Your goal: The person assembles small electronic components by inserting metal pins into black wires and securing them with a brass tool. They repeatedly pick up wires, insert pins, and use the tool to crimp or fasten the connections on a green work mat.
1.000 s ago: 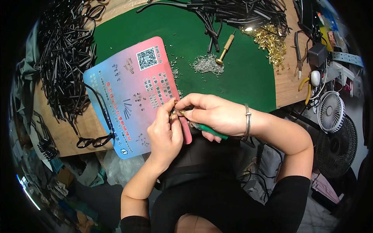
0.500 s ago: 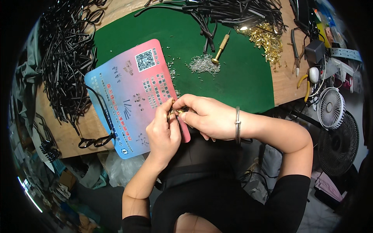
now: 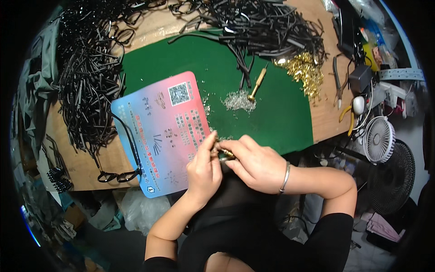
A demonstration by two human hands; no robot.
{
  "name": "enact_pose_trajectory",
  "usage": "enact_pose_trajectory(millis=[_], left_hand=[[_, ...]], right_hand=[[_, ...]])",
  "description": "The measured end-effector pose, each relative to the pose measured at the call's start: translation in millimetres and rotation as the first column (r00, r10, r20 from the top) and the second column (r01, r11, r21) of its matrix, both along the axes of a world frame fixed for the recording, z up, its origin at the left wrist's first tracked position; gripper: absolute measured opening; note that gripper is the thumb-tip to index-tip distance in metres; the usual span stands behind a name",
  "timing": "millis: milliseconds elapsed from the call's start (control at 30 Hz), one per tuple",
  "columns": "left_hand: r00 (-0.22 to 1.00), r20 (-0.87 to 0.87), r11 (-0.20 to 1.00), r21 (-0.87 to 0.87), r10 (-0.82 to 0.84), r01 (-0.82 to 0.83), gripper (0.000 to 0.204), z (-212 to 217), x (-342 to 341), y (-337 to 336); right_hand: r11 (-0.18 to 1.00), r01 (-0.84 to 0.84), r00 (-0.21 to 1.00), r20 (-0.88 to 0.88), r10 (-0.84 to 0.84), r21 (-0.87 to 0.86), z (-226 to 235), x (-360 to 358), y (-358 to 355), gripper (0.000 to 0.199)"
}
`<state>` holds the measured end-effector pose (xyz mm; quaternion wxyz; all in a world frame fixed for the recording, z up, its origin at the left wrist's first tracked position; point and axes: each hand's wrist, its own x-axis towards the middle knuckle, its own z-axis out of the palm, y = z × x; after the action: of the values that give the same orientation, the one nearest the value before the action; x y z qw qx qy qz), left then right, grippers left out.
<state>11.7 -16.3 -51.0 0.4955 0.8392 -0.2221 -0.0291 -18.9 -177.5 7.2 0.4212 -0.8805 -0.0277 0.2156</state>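
Note:
My left hand and my right hand meet at the near edge of the green mat, fingertips pinched together on a small brass-coloured part. What else lies inside the fingers is hidden. A silver bangle sits on my right wrist. A pink and blue printed card lies just left of my hands, with a few tiny parts on it. Beyond my hands lie a heap of small silver bits and a brass-handled tool.
Piles of black cords cover the left and far side of the wooden bench. A heap of gold-coloured fittings lies at the mat's far right corner. Pliers, yellow-handled cutters and a small white fan are at right.
My hands stay pinched together at the mat's near edge with small finger shifts. The green handle seen under my right hand a second ago no longer shows.

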Motion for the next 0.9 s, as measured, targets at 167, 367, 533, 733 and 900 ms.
enact_pose_trajectory(millis=[167,367,533,733,900], left_hand=[[0.897,-0.439,0.965,-0.211,0.048,-0.155,0.049,6,20,16],[0.975,-0.004,0.960,-0.179,-0.221,0.217,0.027,-2,36,24],[0.681,-0.682,0.851,-0.498,-0.266,-0.166,0.028,18,30,49],[0.483,-0.647,0.636,-0.741,-0.589,-0.217,0.074,29,22,87],[0.500,-0.533,0.545,-0.827,-0.683,-0.137,0.085,22,20,91]], right_hand=[[0.995,0.089,0.989,0.124,-0.082,-0.054,-2,-5,-33,0.034],[0.993,0.118,0.983,0.146,-0.114,-0.021,-18,11,-32,0.028],[0.998,0.059,0.996,0.063,-0.061,0.031,-4,80,-28,0.029],[0.849,0.198,0.883,0.464,0.063,-0.491,6,224,-12,0.018],[0.700,0.351,0.904,0.420,-0.080,-0.622,-1,274,-9,0.019]])
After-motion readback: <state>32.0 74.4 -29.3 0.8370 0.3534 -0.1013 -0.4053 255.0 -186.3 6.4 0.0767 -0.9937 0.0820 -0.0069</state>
